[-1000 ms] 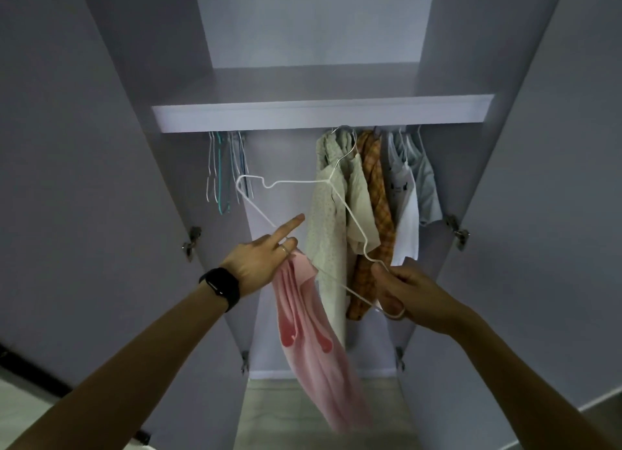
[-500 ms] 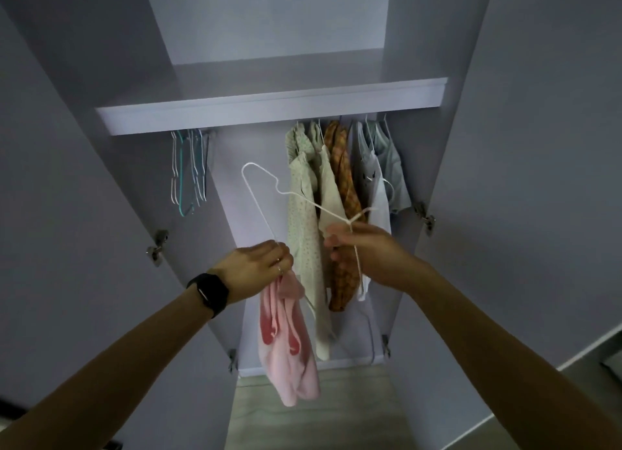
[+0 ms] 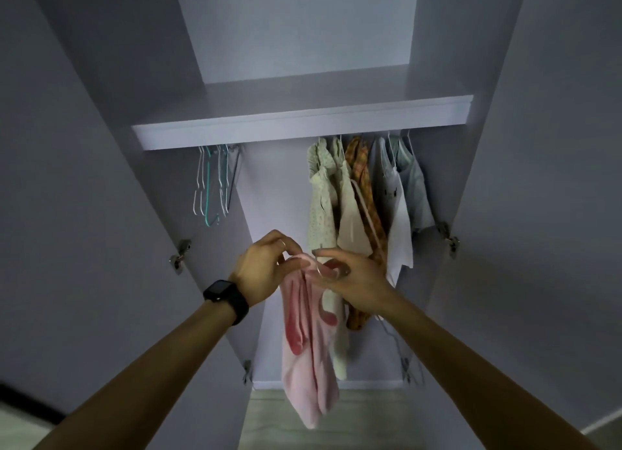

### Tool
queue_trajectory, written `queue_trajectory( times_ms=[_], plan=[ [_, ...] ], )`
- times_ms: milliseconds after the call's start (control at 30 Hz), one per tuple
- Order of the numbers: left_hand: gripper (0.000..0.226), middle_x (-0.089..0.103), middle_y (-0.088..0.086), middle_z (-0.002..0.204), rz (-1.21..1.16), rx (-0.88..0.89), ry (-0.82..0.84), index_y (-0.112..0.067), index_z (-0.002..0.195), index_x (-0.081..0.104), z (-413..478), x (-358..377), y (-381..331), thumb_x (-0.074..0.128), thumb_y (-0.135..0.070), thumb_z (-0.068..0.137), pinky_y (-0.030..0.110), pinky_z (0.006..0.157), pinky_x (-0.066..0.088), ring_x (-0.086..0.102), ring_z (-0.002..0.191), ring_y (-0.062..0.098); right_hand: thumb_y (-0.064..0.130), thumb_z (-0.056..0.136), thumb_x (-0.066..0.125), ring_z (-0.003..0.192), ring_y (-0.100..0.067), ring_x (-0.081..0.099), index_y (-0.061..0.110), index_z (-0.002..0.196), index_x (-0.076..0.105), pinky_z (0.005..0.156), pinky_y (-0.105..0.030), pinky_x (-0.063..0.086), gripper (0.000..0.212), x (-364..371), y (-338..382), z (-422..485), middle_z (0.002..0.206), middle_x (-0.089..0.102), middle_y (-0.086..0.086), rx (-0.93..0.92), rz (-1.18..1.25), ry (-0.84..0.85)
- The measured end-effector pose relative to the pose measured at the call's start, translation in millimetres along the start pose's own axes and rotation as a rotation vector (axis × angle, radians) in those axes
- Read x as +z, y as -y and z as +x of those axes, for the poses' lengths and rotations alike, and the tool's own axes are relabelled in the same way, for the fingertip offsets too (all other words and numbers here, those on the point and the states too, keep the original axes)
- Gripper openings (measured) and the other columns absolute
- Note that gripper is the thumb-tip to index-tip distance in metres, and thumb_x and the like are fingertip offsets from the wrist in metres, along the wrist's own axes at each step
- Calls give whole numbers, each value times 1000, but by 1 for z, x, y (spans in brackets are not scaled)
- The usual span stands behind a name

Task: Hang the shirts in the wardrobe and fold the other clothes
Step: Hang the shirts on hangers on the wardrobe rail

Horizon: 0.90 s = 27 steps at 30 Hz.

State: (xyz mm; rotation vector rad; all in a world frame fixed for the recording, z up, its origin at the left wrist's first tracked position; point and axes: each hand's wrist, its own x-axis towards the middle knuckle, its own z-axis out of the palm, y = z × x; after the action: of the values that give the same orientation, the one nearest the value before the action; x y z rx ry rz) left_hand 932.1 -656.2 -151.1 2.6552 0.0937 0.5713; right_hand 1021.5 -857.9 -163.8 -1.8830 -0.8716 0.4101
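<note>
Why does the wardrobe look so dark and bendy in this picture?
Head view: dim light turns the wardrobe grey-purple; the wide lens makes its doors lean outward; the thin white hanger in the right hand looks faint and smeared, while the pink shirt shows clearly.

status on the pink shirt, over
Left hand pinches pink shirt at its top. Right hand grips white hanger beside it; shirt not yet hung. Hung shirts close behind.
</note>
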Motion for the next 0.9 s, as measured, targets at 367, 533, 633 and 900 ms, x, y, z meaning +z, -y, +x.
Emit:
queue_trajectory(
  times_ms=[367,533,633,900],
  plan=[
    [13,72,8,96,-585,-825,-152,-27,90,58,-32,-11,58,63,-38,96,31,58,53,71,72,24,25,92,71,81,-16,64,25,86,73,78,-32,49,6,-44,-42,18,85,71,1,57,86,-465],
    [12,64,10,101,-863,-957,-350,-21,94,52,-39,8,72,59,-30,99,40,69,59,65,85,29,18,90,73,78,-19,61,34,71,68,78,-37,48,25,-47,-66,13,75,66,3,120,91,-477],
    [12,62,8,102,-764,-1009,-309,-27,91,55,-36,14,82,61,-36,97,38,62,59,64,88,29,17,90,72,70,-12,59,36,68,65,73,-34,46,30,-42,-82,5,67,64,11,122,57,-443],
    [12,60,9,93,-650,-1063,-168,-30,87,59,-20,14,90,67,-37,92,26,54,43,54,68,20,16,95,67,65,2,60,30,73,62,60,-8,42,26,-34,-100,-30,73,63,9,254,-4,-360]
  ],
)
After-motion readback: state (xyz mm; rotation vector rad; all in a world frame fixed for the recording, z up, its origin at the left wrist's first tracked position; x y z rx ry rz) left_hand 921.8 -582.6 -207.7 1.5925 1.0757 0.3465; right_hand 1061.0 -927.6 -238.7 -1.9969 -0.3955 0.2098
